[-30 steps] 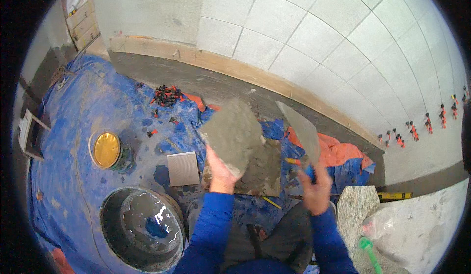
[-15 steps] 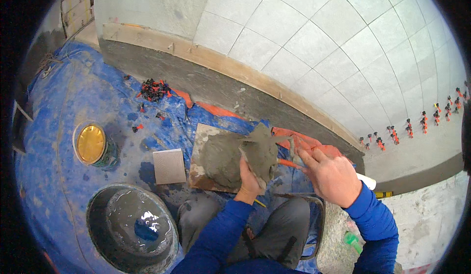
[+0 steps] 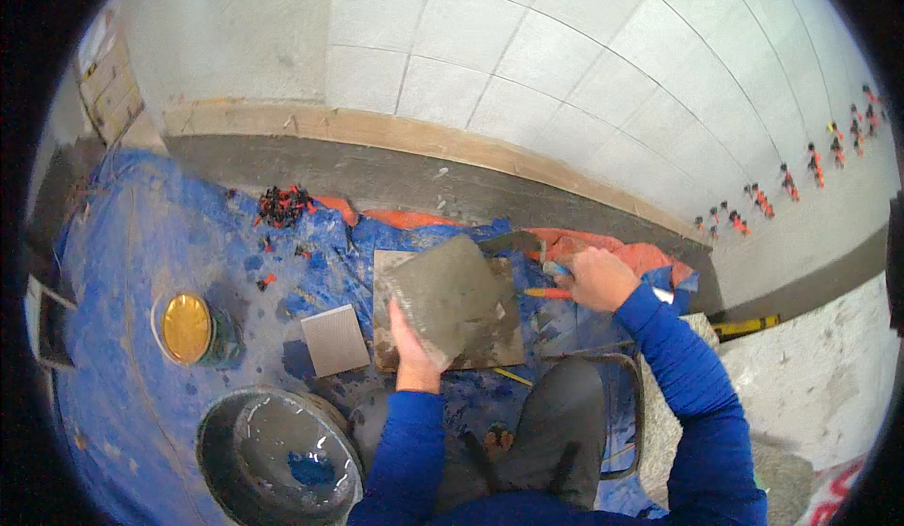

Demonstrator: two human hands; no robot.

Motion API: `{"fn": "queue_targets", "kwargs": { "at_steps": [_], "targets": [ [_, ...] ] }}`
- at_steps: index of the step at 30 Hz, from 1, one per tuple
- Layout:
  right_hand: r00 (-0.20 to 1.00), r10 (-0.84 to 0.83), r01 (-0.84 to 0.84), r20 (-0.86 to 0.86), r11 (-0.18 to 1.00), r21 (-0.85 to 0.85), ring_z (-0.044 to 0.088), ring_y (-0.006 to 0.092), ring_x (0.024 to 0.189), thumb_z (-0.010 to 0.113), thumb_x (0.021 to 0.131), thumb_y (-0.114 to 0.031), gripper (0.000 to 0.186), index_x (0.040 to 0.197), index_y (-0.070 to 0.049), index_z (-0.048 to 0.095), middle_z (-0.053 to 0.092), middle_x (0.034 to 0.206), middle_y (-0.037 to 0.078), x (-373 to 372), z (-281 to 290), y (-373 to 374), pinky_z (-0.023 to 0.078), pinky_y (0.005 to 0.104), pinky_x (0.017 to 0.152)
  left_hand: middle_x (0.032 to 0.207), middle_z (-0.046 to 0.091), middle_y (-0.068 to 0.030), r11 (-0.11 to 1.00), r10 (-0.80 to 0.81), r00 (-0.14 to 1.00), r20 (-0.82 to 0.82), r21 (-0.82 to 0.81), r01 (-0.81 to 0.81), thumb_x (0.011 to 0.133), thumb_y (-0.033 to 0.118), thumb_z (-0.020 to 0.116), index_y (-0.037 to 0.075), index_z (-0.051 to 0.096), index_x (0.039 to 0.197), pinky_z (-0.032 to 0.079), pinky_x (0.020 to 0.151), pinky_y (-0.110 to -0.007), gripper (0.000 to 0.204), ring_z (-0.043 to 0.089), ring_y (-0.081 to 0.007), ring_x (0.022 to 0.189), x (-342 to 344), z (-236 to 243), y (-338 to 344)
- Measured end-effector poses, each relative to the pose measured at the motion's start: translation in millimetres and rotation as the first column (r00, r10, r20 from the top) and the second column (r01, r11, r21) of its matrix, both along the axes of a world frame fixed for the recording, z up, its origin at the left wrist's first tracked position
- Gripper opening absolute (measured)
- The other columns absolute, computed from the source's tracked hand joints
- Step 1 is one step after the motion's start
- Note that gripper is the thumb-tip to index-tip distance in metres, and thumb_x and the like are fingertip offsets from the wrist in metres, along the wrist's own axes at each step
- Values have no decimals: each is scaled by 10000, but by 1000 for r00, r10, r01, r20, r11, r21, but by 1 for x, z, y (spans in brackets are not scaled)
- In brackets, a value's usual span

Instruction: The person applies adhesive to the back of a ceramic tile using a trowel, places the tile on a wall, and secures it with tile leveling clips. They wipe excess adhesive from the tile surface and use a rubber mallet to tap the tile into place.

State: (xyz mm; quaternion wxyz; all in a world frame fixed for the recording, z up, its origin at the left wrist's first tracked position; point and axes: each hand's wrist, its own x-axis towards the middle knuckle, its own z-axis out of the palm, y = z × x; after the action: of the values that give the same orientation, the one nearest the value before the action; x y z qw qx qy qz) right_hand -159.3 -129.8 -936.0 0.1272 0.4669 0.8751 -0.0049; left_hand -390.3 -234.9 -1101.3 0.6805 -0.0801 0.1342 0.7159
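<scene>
My left hand point(image 3: 411, 352) grips the lower left edge of a square tile point(image 3: 450, 295), held tilted with its face coated in grey mortar. Below the tile lies a stained, mortar-smeared board point(image 3: 504, 338). My right hand point(image 3: 603, 278) is closed round the handle of a trowel point(image 3: 513, 242), whose grey blade reaches left to the tile's upper right edge. Just under the right fingers shows an orange stick-like thing point(image 3: 546, 292); whether it is held too I cannot tell. A smaller ribbed-back tile point(image 3: 335, 340) lies left of the board.
A bucket of murky water point(image 3: 212, 460) stands at lower left, near a can with a gold top point(image 3: 186, 328). Black-and-red clips point(image 3: 284, 206) are heaped on the blue sheet point(image 3: 122, 338). Along the tiled wall point(image 3: 527, 46) runs a wooden batten point(image 3: 377, 129). A yellow level point(image 3: 746, 326) lies at right.
The tile in my left hand now shows a broad, flatter mortar coat, and the mortar pile on the board is hidden behind it. My right hand has moved up and left with the trowel. The view has turned.
</scene>
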Motion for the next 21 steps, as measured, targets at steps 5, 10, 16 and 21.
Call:
{"fn": "queue_targets", "kwargs": {
  "at_steps": [5, 10, 16, 21],
  "targets": [
    [821, -223, 170, -526, 974, -147, 675, 434, 1027, 685, 930, -360, 426, 1156, 0, 709, 710, 1117, 242, 56, -99, -33, 536, 514, 884, 1505, 522, -136, 997, 67, 997, -33, 34, -65, 1020, 594, 429, 116, 487, 1493, 423, 1110, -572, 675, 518, -381, 1343, -22, 3, 4],
    [570, -245, 244, -784, 962, -123, 677, 427, 996, 713, 934, -321, 418, 1178, 17, 696, 710, 1107, 236, 81, -158, -61, 541, 455, 863, 1507, 517, -134, 991, 136, 982, -133, 12, -136, 1029, 564, 448, 123, 504, 1473, 401, 1120, -604, 628, 501, -391, 1356, -23, -17, 9],
    [436, -179, 16, -882, 981, -191, 675, 407, 864, 766, 903, -268, 406, 1176, 24, 693, 694, 988, 211, 95, -162, -74, 533, 423, 732, 1503, 529, -138, 985, 170, 940, -294, 60, -159, 1042, 419, 393, 72, 495, 1477, 373, 1162, -533, 565, 493, -357, 1370, -25, -55, 10],
    [378, -117, -146, -919, 972, -184, 663, 372, 779, 785, 889, -228, 401, 1192, 17, 686, 680, 920, 184, 93, -169, -65, 501, 402, 655, 1542, 487, -119, 986, 155, 956, -251, -21, -166, 1057, 413, 379, 92, 474, 1491, 371, 1171, -512, 548, 471, -336, 1396, -13, -69, 6]
  ]
}}
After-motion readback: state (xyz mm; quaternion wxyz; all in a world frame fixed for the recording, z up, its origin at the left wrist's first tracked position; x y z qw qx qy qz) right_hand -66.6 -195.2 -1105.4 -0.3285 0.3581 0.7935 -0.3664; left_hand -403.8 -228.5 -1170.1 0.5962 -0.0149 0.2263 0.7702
